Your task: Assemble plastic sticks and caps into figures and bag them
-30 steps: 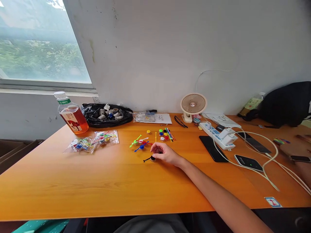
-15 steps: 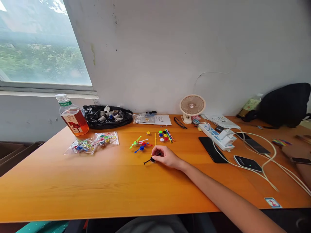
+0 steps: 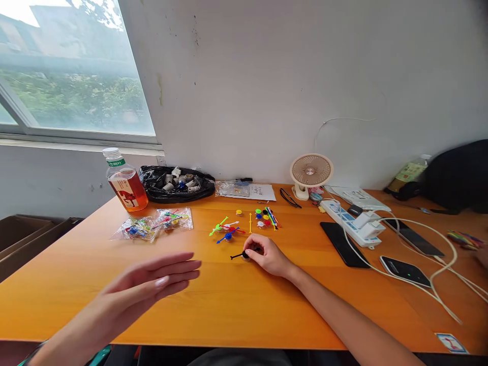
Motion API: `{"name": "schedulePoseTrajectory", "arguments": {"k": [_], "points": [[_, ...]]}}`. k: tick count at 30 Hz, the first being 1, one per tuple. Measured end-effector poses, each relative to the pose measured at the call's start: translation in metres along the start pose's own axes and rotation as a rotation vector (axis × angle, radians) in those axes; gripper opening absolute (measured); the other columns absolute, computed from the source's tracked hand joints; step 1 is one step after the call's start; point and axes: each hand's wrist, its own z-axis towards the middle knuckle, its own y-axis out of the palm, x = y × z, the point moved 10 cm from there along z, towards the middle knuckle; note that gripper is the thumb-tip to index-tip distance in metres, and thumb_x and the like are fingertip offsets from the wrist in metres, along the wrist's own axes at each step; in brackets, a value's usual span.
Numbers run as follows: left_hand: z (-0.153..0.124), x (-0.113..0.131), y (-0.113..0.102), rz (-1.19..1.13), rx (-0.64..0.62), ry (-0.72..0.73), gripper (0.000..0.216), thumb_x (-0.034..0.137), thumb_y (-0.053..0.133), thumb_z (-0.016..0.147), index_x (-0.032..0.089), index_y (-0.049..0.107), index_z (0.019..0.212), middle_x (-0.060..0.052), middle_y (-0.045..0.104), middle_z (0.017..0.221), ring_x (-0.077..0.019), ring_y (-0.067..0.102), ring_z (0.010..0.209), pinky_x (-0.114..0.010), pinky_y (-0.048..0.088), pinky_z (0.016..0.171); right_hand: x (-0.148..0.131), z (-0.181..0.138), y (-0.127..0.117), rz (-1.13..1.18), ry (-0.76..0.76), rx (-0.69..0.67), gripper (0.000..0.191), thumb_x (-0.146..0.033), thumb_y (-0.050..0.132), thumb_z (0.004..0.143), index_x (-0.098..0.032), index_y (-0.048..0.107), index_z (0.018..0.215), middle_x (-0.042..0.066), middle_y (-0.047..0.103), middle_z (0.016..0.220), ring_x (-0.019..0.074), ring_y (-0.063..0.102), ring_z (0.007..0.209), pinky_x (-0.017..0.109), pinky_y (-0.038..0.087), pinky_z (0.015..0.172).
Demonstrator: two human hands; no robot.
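Observation:
My right hand (image 3: 267,255) rests on the orange table (image 3: 213,305), fingers pinched on a small black spinning top (image 3: 242,255) whose thin stem points left. My left hand (image 3: 152,282) hovers above the table's near left part, fingers stretched out flat and holding nothing. Just beyond the right hand lie several coloured tops (image 3: 227,230) in green, blue, red and white. Further back sits a cluster of small coloured caps and sticks (image 3: 267,217).
Two clear bags of coloured parts (image 3: 152,225) lie at the left. A bottle of amber drink (image 3: 125,180) and a black bag of small parts (image 3: 176,184) stand by the wall. A small fan (image 3: 310,173), power strip (image 3: 353,217), phones (image 3: 406,267) and cables are at the right.
My left hand has come into view from the lower left, open and flat. The right hand stays on the black top. The camera has shifted slightly left.

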Motion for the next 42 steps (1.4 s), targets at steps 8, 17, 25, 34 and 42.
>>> {"name": "schedulePoseTrajectory", "arguments": {"k": [8, 17, 25, 34, 42], "points": [[0.133, -0.043, 0.07, -0.069, -0.151, -0.115, 0.041, 0.033, 0.087, 0.088, 0.012, 0.078, 0.121, -0.018, 0.076, 0.124, -0.0265, 0.072, 0.116, -0.036, 0.055, 0.106, -0.006, -0.006, 0.001, 0.054, 0.022, -0.096, 0.017, -0.023, 0.074, 0.085, -0.018, 0.07, 0.101, 0.001, 0.065, 0.087, 0.0156, 0.057, 0.076, 0.027, 0.047, 0.07], [0.165, -0.049, 0.065, 0.259, -0.047, 0.217, 0.04, 0.048, 0.086, 0.085, 0.014, 0.077, 0.104, -0.011, 0.078, 0.103, -0.0215, 0.071, 0.09, -0.034, 0.057, 0.083, 0.002, -0.005, -0.007, -0.025, 0.061, -0.034, 0.012, -0.023, 0.071, 0.089, -0.018, 0.076, 0.098, 0.005, 0.074, 0.091, 0.0181, 0.064, 0.079, 0.029, 0.048, 0.072], [0.143, -0.041, 0.069, 0.502, -0.047, 0.384, 0.055, 0.039, 0.086, 0.087, 0.022, 0.062, 0.134, -0.013, 0.067, 0.134, -0.0257, 0.064, 0.118, -0.037, 0.054, 0.098, -0.007, -0.004, -0.024, 0.211, 0.057, 0.086, 0.023, -0.04, 0.08, 0.088, -0.019, 0.077, 0.096, 0.006, 0.076, 0.095, 0.0206, 0.068, 0.087, 0.033, 0.053, 0.08], [0.156, -0.068, 0.085, 0.138, -0.22, 0.245, 0.042, 0.038, 0.076, 0.098, 0.023, 0.066, 0.136, -0.013, 0.063, 0.145, -0.0271, 0.059, 0.135, -0.04, 0.051, 0.112, 0.003, -0.004, -0.024, 0.505, 0.114, 0.124, 0.028, -0.042, 0.092, 0.076, -0.022, 0.081, 0.092, 0.005, 0.074, 0.094, 0.02, 0.065, 0.09, 0.031, 0.053, 0.079], [0.152, -0.052, 0.073, 0.165, -0.083, 0.324, 0.034, 0.039, 0.081, 0.093, 0.019, 0.072, 0.118, -0.011, 0.07, 0.12, -0.0213, 0.066, 0.107, -0.034, 0.054, 0.097, -0.017, -0.008, -0.039, 0.211, -0.01, 0.174, 0.048, -0.047, 0.075, 0.095, -0.029, 0.065, 0.138, 0.008, 0.061, 0.125, 0.0236, 0.056, 0.113, 0.035, 0.048, 0.097]]}}
